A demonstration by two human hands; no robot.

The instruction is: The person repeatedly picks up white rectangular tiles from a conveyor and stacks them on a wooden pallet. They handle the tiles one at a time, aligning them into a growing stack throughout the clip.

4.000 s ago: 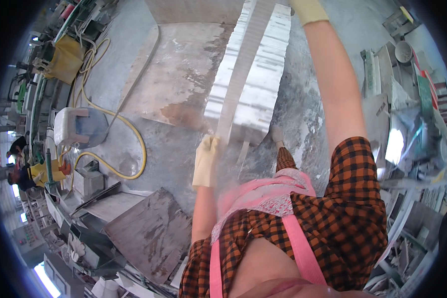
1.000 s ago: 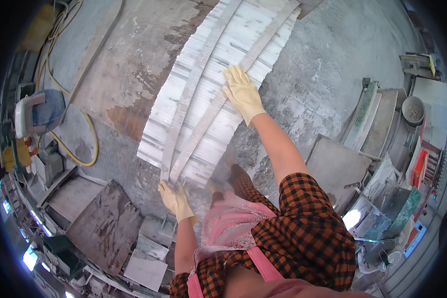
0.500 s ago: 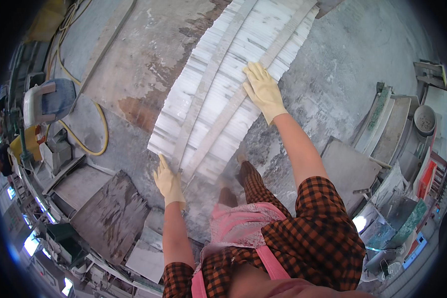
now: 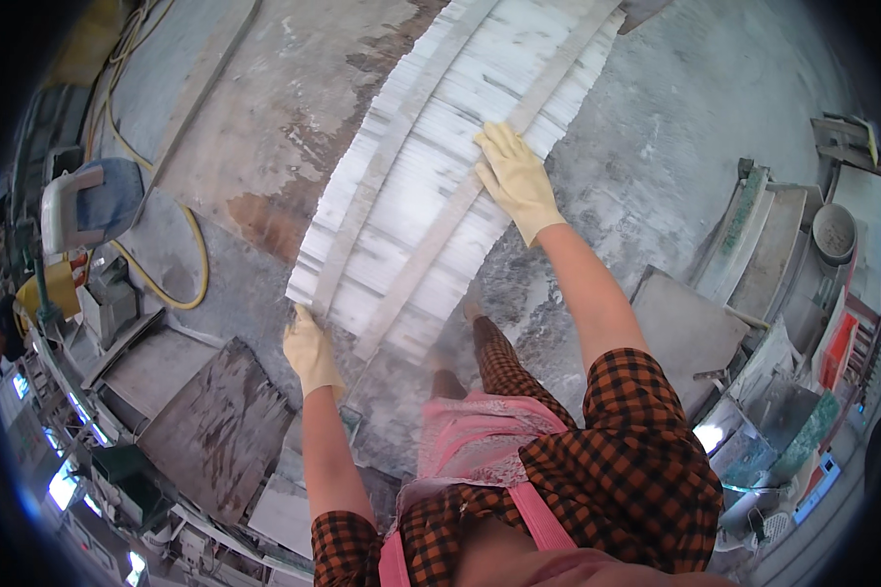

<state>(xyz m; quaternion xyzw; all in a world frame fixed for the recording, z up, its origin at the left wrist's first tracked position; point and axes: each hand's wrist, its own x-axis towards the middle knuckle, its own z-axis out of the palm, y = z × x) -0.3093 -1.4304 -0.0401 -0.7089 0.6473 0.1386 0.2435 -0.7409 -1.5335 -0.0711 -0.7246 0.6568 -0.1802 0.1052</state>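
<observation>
Stretching before the person (image 4: pixel 617 470), the white panel (image 4: pixel 431 166) has the right hand (image 4: pixel 519 181) on one grey strip (image 4: pixel 435 245), fingers together, thumb apart; the left hand (image 4: pixel 310 354) is at the near corner, pinching or not, I cannot tell.

Two strips (image 4: pixel 398 147) lie lengthwise on the slatted panel (image 4: pixel 387 249). Hose (image 4: pixel 203 249) situated to its left; board (image 4: pixel 220 430), lower left; bowl (image 4: pixel 834 233), far right.

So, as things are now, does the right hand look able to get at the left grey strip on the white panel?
Probably yes: the gloved right hand lies over the right grey strip, and only the ridged white panel shows between it and the left grey strip.
</observation>
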